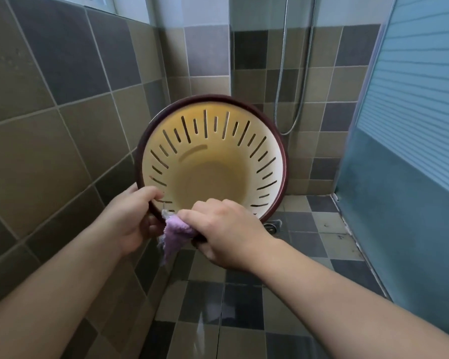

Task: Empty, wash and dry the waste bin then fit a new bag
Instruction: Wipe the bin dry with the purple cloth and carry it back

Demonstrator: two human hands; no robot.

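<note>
We are tilting the waste bin open toward us above the floor drain. Our left hand is gripping its near rim, while our right hand is pinching the purple cloth against that rim.

L hand grips bin rim; R hand presses purple cloth on rim.

The bin near rim hides behind the right hand and purple cloth. The floor drain is half hidden at centre frame; the hose runs off the top edge.
</note>
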